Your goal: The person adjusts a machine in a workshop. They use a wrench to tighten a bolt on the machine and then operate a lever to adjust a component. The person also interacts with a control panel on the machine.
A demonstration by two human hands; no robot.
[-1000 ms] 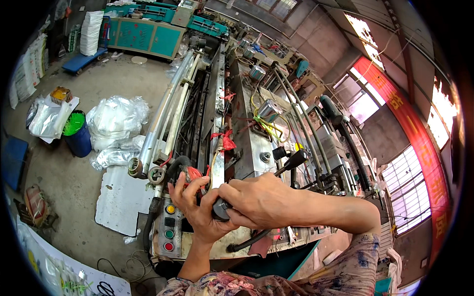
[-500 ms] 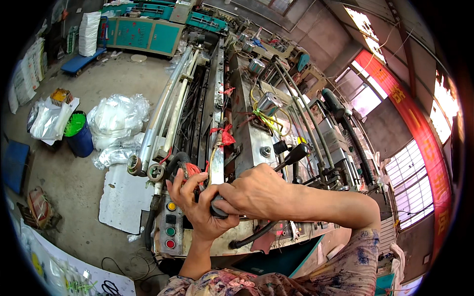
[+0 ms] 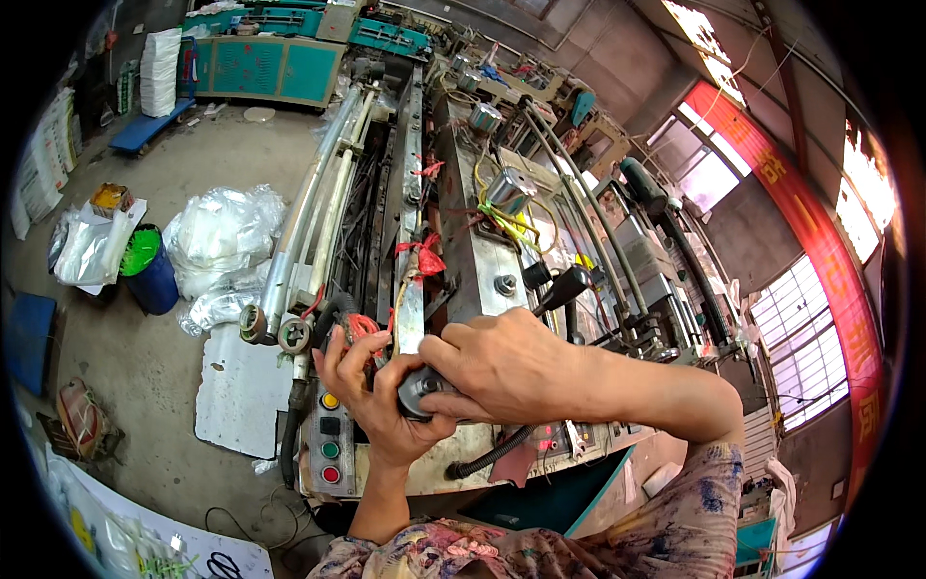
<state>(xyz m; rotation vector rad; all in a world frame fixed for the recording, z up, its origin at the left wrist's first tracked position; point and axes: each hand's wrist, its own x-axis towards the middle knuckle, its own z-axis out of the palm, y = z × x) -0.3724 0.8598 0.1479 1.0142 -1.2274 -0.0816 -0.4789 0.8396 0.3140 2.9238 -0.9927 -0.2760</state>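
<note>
Both my hands meet at the near end of a long metal machine (image 3: 482, 251). My left hand (image 3: 371, 396) cups a dark round knob (image 3: 417, 391) from below, fingers curled up beside a bunch of red string (image 3: 359, 326). My right hand (image 3: 502, 362) lies over the knob from the right, its fingers closed on it. A narrow metal bar (image 3: 410, 299) with red ties (image 3: 424, 259) runs away from the knob. Just left of my left wrist is a control panel with yellow, green and red buttons (image 3: 330, 425).
Long rollers (image 3: 309, 232) run along the machine's left side. On the concrete floor at left lie clear plastic bags (image 3: 217, 236), a blue bucket with green inside (image 3: 149, 270) and a white sheet (image 3: 236, 386). Teal cabinets (image 3: 275, 68) stand far back. A black lever (image 3: 564, 288) sticks up right of my hands.
My hands have stayed on the knob, shifting slightly up and left along the machine's end. My left fingers have closed a little more around it.
</note>
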